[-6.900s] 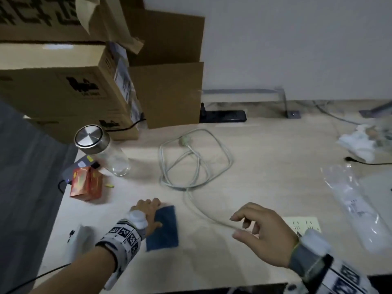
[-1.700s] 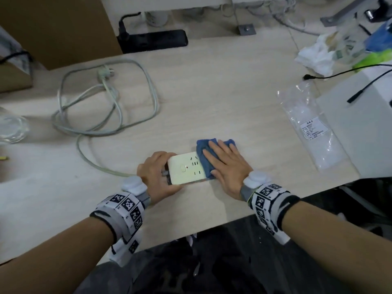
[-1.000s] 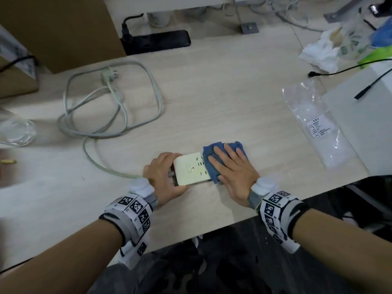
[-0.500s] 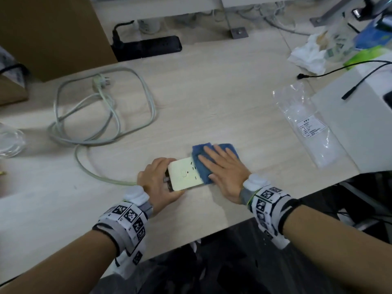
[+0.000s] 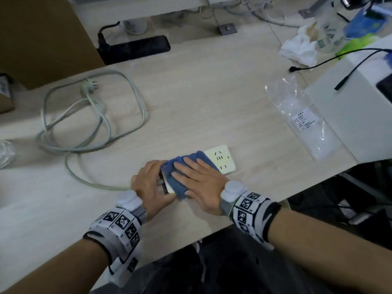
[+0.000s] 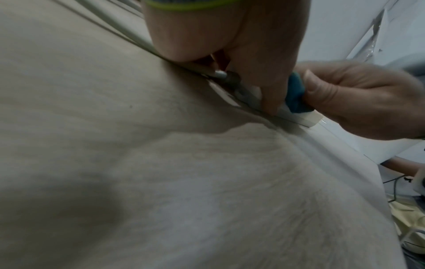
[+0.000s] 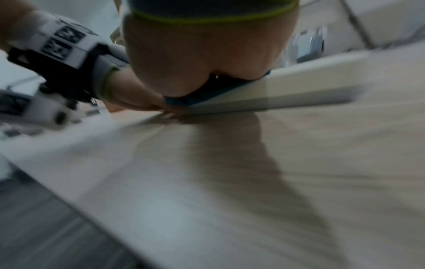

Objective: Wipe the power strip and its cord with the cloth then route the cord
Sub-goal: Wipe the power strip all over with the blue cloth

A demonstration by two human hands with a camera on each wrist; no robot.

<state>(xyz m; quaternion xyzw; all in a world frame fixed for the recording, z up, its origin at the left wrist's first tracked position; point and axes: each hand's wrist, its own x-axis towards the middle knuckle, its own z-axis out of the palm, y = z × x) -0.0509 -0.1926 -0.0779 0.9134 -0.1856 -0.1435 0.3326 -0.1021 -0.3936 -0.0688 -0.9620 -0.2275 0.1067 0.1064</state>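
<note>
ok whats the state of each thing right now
power strip: flat on desk, left part under cloth, right sockets bare
cloth: bunched, pressed on strip
right hand: flat on cloth
left hand: grips strip's cord end
cord: loose loops on desk, plug unplugged
black strip: one plug in

Dim, soft light; blurred wrist views

both forearms reach forward, each wrist wrapped in a marker-printed band. the left hand (image 5: 149,186) curls its fingers in a grip, thumb (image 6: 264,85) pressing down. the right hand (image 5: 200,181) lies flat, fingers straight, pressing down beside it.
</note>
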